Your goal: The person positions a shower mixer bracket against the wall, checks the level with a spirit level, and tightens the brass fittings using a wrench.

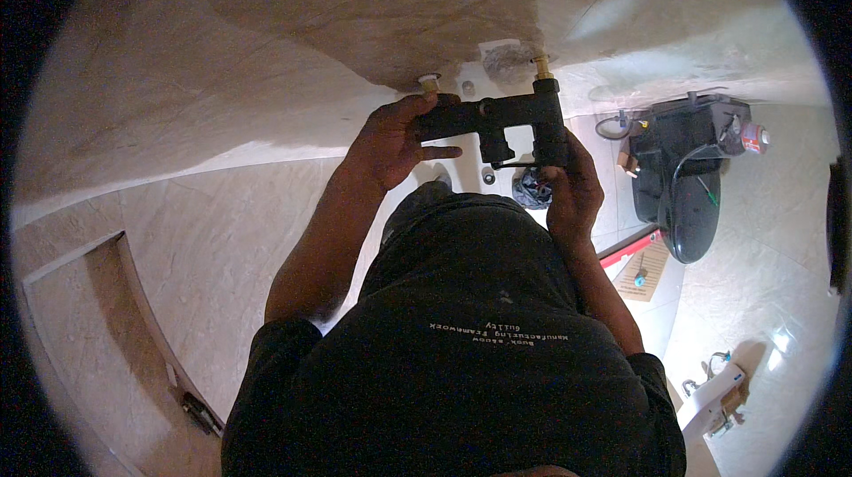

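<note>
A black shower mixer [519, 111] is held up in front of the tiled wall with both hands. My left hand [383, 141] closes around its left end, one finger stretched out beneath. My right hand [579, 186] grips the right end from below and the side. A brass fitting [542, 69] stands out of the wall, and the mixer's right collar appears to meet it. Another brass fitting [429, 84], whitish at its tip, sits just above my left fingers. Whether the mixer's left end touches that one I cannot tell.
A rough grey patch [508, 62] breaks the wall between the fittings. Behind my right hand lies a dark plastic bag [532, 189]. To the right stand a black toilet [688, 175], a red bar-shaped tool [628, 249] by cardboard [646, 271], and a white basin [713, 399]. A recessed niche [84, 299] is at left.
</note>
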The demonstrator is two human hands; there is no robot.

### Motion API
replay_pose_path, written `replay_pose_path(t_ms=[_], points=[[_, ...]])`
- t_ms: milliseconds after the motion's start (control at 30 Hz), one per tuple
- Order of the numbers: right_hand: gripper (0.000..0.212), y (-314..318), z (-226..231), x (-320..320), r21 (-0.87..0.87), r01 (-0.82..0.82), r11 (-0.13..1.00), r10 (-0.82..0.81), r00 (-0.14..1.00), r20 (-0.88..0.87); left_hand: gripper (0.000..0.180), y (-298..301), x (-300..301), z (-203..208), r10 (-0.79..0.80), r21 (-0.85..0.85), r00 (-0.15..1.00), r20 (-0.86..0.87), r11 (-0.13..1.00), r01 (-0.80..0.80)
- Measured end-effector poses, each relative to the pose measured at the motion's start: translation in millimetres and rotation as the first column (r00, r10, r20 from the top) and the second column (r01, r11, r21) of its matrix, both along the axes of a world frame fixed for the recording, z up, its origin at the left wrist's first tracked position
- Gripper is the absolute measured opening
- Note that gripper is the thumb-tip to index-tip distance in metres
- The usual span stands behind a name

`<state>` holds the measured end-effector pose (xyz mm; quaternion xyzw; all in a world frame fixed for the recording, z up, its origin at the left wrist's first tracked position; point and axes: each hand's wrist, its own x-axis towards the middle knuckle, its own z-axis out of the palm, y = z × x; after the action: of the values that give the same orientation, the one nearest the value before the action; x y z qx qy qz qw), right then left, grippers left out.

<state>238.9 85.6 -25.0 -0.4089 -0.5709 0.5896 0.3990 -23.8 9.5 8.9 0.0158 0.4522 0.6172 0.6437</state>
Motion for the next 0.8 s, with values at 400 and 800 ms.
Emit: replay_pose_path(t_ms=[400,800], points=[[0.055,5,1,4,0.032,-0.052,0.998,0.049,0.994,0.093,0.044,2,12,7,0.043,-0.092,0.991,-0.127,0.994,-0.055],[0.055,5,-2,4,0.071,-0.051,0.996,0.042,0.992,0.121,0.043,7,23,8,-0.014,-0.224,0.889,-0.457,0.969,-0.100]])
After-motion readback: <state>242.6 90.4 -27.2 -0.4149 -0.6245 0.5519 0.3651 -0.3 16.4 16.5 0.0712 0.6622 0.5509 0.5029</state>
